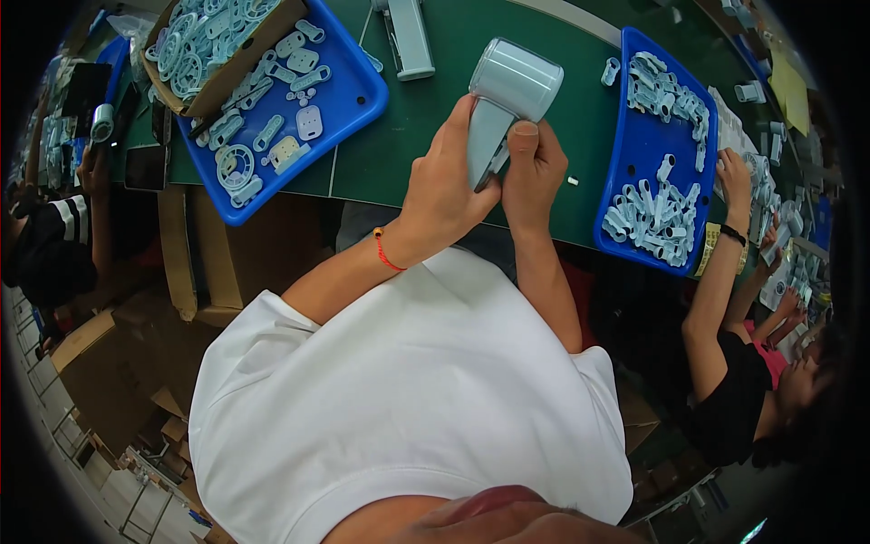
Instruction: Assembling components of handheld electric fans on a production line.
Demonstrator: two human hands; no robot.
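Both hands hold a pale blue plastic housing (518, 80) shaped like a small hair dryer, with a wide cylindrical head and a tapering handle. My left hand (441, 186) wraps the handle from the left; a red cord bracelet circles that wrist. On the other side my right hand (535, 177) is closed against the handle, its thumb pressing just below the head. A narrow slot or gap shows low on the handle between the hands. Whether a small part sits in the right fingers is hidden. The housing is held over the near edge of the green table (381, 150).
At left, a blue tray (367, 95) carries loose pale parts and a cardboard box (294, 11) of rings. Another blue tray (634, 150) at right holds small parts. A second housing (410, 41) lies beyond. A small white piece (573, 181) rests nearby. Co-workers sit on both sides.
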